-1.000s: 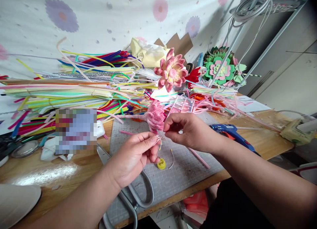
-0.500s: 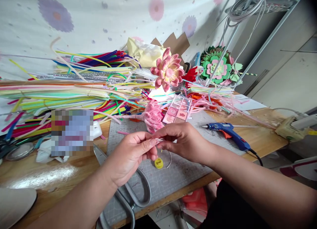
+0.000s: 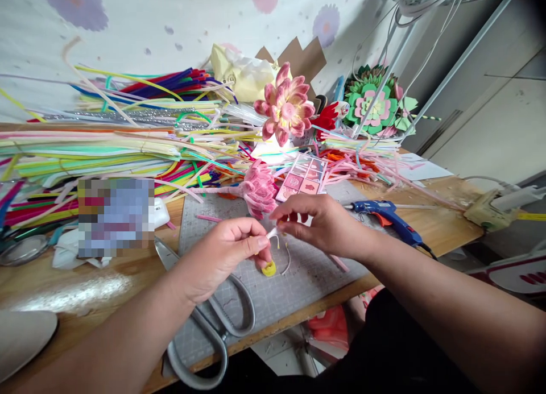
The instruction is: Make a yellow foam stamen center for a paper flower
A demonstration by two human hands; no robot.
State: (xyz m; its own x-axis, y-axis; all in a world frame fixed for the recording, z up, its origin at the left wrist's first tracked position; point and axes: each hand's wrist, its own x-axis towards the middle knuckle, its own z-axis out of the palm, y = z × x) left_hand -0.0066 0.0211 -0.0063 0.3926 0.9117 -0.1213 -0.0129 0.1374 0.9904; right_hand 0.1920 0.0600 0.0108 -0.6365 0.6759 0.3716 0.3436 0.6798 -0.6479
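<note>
My left hand (image 3: 232, 249) is closed, its thumb and fingers pinching a small bundle of thin white strands (image 3: 272, 233). My right hand (image 3: 313, 223) is bent over the bundle's upper end, its thumb and fingertips around it. The fine strands between those fingertips are hard to see. Just below lie a small yellow roll (image 3: 268, 269) and a curved white strand (image 3: 286, 261) on the grey cutting mat (image 3: 315, 274). Behind my hands, a pink fuzzy flower (image 3: 258, 189) lies on its side with its stem to the left.
Large grey-handled scissors (image 3: 213, 320) lie below my left forearm. A blue glue gun (image 3: 386, 215) rests at the right. A pink makeup palette (image 3: 302, 178), an open pink flower (image 3: 285, 107) and heaps of coloured pipe cleaners (image 3: 98, 149) fill the back of the table.
The view has shifted, so the table sits slightly higher and further left. My right hand's fingertips have drawn back a little from my left hand's, showing more of the white bundle.
</note>
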